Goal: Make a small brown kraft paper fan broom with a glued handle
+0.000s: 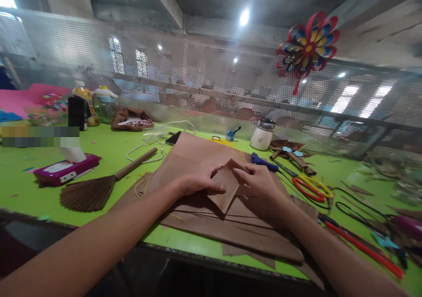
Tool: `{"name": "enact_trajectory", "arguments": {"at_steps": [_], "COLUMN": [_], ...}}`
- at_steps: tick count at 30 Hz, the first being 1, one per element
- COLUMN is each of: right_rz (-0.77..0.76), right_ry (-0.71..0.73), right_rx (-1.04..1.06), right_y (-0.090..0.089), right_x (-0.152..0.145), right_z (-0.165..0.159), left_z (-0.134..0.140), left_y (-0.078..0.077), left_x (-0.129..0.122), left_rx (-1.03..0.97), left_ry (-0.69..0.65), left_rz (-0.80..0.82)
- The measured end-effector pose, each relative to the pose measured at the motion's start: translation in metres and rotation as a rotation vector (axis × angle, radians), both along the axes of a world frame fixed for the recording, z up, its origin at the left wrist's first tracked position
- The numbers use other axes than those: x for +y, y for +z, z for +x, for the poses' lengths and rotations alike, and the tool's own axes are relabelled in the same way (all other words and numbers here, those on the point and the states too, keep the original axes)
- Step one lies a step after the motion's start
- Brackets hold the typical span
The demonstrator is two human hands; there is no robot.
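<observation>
Between my two hands is a small folded piece of brown paper (226,196), tilted with one corner pointing down toward me. My left hand (201,182) pinches its left side, thumb across the front. The right hand (255,177) grips the upper right edge between thumb and fingers. Beneath both hands lie large brown paper sheets (191,154), stacked and partly creased. A pleated brown paper fan on a rolled handle, like a small broom (92,192), rests to the left of the sheets. Just beyond my right hand lies a blue glue gun (263,161).
On the right are scissors with red and yellow handles (311,188), a red-handled tool (365,248) and black cords. A purple tissue pack (67,169) lies left. Toward the back stand a white jar (263,134), a white cable (145,141) and bottles (89,106) before a perforated screen (198,73).
</observation>
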State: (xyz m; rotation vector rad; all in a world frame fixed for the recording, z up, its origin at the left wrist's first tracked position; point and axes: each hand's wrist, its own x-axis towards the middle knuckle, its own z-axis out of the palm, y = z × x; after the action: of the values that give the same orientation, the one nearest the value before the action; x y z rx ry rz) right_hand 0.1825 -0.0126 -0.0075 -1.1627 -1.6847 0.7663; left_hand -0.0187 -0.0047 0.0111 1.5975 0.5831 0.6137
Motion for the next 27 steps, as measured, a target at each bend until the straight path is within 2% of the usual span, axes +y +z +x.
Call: {"name": "enact_trajectory", "arguments": {"at_steps": [7, 15, 18, 21, 27], "right_rz": [0.031, -0.100, -0.156, -0.144, -0.204], "right_ry": [-0.068, -0.082, -0.071, -0.081, -0.052], "right_rx": [-0.007, 0.258, 0.319, 0.309, 0.389], "right_y": [0.000, -0.004, -0.009, -0.014, -0.015], "right_x": [0.007, 0.014, 0.017, 0.020, 0.023], "right_z": [0.014, 0.020, 0.022, 0.025, 0.025], "left_z": [0.000, 0.002, 0.003, 0.003, 0.003], "left_y": [-0.008, -0.021, -0.021, -0.020, -0.020], "left_x": [0.005, 0.018, 0.018, 0.017, 0.017], "left_rx": [0.019, -0.045, -0.025, -0.015, -0.019], "left_ry": [0.019, 0.162, 0.209, 0.225, 0.205], "left_rz": [-0.049, -0.033, -0.084, -0.105, -0.024]}}
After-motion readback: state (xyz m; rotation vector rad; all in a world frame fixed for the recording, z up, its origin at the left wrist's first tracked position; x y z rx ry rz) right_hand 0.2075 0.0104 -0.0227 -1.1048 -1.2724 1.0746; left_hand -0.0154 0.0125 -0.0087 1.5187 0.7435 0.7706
